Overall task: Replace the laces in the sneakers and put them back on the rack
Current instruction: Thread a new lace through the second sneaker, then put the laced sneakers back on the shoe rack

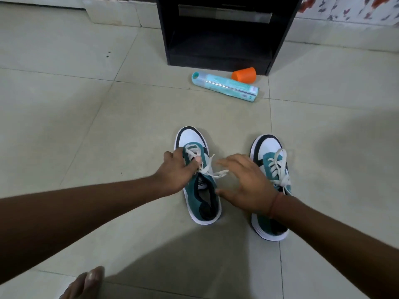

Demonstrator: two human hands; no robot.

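Two teal, white and black sneakers stand side by side on the tiled floor, toes pointing away from me. My left hand (174, 171) pinches the white lace (212, 172) over the tongue of the left sneaker (199, 190); loose lace ends trail to the right. Fingers spread, my right hand (246, 182) hovers between the shoes and holds nothing. It partly covers the right sneaker (271, 156), whose white lace is threaded through its eyelets. The black rack (220, 33) stands at the back, its lower shelf open towards me.
A teal spray can (224, 85) lies on its side in front of the rack, an orange cap (244, 74) beside it. My bare foot (86, 283) shows at the bottom left. A floral wall runs at the top right.
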